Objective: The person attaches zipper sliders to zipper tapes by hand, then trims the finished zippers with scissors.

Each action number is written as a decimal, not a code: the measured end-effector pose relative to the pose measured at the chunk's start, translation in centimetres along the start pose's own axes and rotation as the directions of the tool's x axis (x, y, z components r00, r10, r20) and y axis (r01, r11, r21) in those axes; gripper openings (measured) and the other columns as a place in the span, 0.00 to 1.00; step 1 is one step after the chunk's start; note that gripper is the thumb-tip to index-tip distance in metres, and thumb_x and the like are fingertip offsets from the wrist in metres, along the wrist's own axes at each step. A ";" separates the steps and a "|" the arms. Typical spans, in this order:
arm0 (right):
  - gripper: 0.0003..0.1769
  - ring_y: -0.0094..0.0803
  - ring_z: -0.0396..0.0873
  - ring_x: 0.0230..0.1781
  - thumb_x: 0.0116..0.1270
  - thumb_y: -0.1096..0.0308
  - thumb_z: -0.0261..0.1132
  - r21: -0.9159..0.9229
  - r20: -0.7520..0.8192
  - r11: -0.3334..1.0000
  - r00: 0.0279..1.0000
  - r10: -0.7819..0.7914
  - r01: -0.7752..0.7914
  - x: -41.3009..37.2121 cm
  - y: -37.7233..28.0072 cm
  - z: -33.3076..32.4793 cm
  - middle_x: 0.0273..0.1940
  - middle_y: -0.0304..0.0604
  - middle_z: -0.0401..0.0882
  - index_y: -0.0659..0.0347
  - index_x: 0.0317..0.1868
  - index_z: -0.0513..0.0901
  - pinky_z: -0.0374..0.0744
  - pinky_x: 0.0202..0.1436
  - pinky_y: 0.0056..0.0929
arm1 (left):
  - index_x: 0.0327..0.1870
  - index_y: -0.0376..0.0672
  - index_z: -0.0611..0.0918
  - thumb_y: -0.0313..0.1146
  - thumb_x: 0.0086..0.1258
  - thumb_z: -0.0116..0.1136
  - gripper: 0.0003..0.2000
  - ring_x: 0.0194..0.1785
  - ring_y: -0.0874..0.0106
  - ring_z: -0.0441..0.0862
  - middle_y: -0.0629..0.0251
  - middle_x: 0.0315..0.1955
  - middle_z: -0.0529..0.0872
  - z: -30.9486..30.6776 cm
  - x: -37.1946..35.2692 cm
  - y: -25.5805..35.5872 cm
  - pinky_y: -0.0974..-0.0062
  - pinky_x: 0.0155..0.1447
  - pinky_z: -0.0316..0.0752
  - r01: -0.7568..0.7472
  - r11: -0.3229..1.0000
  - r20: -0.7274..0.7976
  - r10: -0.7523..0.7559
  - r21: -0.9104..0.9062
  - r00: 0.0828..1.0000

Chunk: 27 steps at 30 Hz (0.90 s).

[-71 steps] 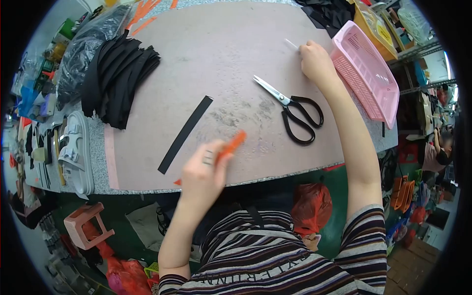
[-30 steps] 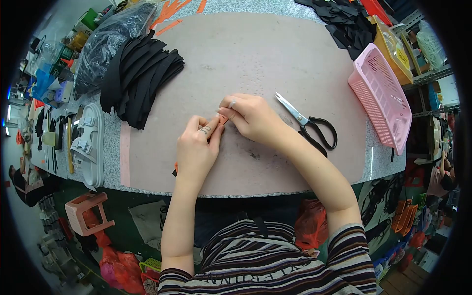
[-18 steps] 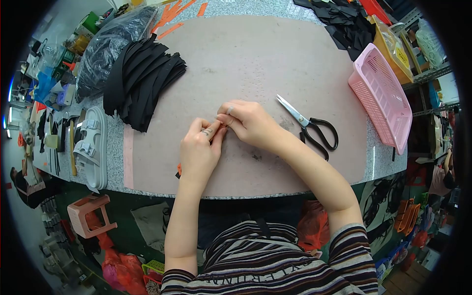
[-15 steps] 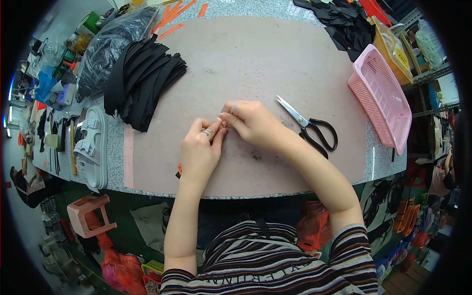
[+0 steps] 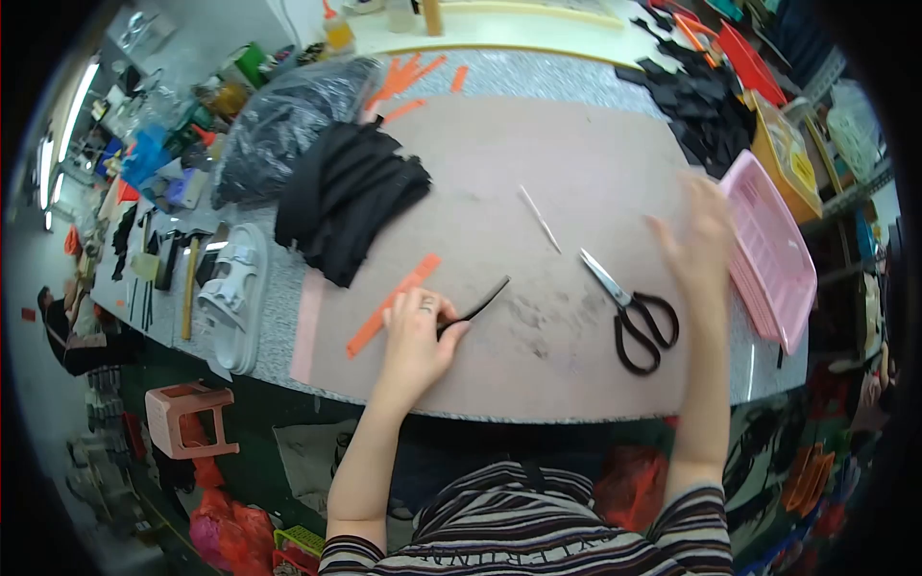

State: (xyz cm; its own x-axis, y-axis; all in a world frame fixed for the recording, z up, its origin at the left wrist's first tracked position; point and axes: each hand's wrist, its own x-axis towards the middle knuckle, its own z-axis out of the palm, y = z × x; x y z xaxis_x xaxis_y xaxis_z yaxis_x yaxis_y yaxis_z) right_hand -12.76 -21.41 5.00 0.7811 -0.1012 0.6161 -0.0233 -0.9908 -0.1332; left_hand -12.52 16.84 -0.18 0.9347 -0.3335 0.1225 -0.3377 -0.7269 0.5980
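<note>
My left hand (image 5: 419, 333) rests on the brown work mat (image 5: 538, 163) near the front edge and pinches one end of a black strip (image 5: 480, 304), whose free end curls up to the right. An orange strip (image 5: 396, 303) lies flat on the mat just left of that hand. My right hand (image 5: 698, 237) is raised and blurred over the mat's right side, fingers spread, holding nothing, next to the pink basket (image 5: 774, 259). Black-handled scissors (image 5: 629, 311) lie between the two hands. A thin white stick (image 5: 540, 219) lies on the mat beyond the scissors.
A pile of black strips (image 5: 348, 200) sits at the mat's far left beside a dark plastic bag (image 5: 279, 125). A white sandal (image 5: 232, 293) and tools lie on the stone table at left. Black pieces (image 5: 706, 106), a yellow box (image 5: 789, 154) and orange strips (image 5: 405, 77) are at the back.
My hands were together at the mat's middle working on the strip. Now they are apart: the left keeps the black strip, the orange strip lies on the mat, the right has swung toward the pink basket.
</note>
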 end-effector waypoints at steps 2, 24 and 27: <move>0.45 0.54 0.65 0.76 0.56 0.63 0.81 -0.341 -0.048 0.937 0.997 0.060 -0.073 -2.6 6.7 -2.5 0.69 0.58 0.74 0.63 0.73 0.74 0.62 0.78 0.56 | 0.39 0.39 0.84 0.27 0.66 0.71 0.07 0.39 0.68 0.83 0.63 0.32 0.85 -1.0 1.3 -0.7 0.69 0.49 0.75 -0.065 0.991 -0.043 0.061 -0.119 0.997; 0.25 0.46 0.80 0.61 0.66 0.64 0.73 0.385 0.080 0.864 0.920 -0.383 0.326 3.5 -14.7 3.0 0.57 0.51 0.81 0.61 0.62 0.82 0.78 0.66 0.44 | 0.73 0.27 0.73 0.72 0.61 0.66 0.54 0.71 0.45 0.78 0.32 0.66 0.79 -14.3 15.9 -14.6 0.58 0.75 0.70 0.235 0.963 -0.092 -0.225 0.129 0.970; 0.34 0.41 0.74 0.70 0.73 0.54 0.72 0.729 0.680 0.374 0.672 -0.294 -0.574 -0.3 -22.1 4.3 0.69 0.52 0.75 0.65 0.72 0.76 0.71 0.76 0.40 | 0.70 0.27 0.77 0.72 0.61 0.67 0.52 0.68 0.48 0.81 0.36 0.64 0.82 -14.9 16.6 -15.4 0.60 0.73 0.73 0.368 0.925 -0.015 -0.368 0.090 0.930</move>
State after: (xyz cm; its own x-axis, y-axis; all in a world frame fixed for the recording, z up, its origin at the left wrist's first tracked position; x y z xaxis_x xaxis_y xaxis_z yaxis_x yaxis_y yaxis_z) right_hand -9.79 0.91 4.45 0.9557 0.2846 -0.0746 -0.0021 -0.2467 -0.9691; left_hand 9.85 31.45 4.47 0.9950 -0.0334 -0.0943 0.0214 -0.8496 0.5269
